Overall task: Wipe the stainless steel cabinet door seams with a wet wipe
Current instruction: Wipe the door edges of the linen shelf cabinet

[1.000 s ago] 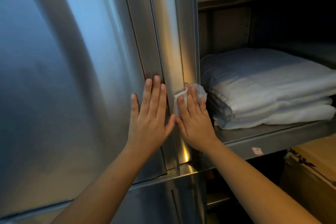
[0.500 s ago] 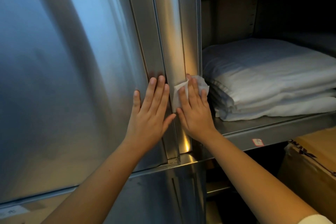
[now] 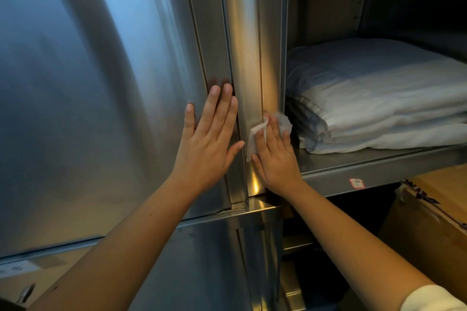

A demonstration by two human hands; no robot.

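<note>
Head: right hand (image 3: 276,159) presses wipe (image 3: 254,142), seemingly on seam (image 3: 261,58).

Left hand (image 3: 207,144) lies flat, fingers straight, on the right edge of the steel cabinet door (image 3: 101,108). Right hand (image 3: 275,159) presses a white wipe (image 3: 254,140) against the upright post (image 3: 242,45) just beside the door seam, low down. Folded white linen (image 3: 379,98) lies on the open shelf (image 3: 379,171) to the right, a cardboard box (image 3: 429,222) below. The shelf-edge label (image 3: 356,183) is unreadable, possibly handwritten.

Brushed, glossy steel cabinet door (image 3: 101,108); soft white cloth linens (image 3: 379,98); crumpled thin wipe (image 3: 257,134).
</note>
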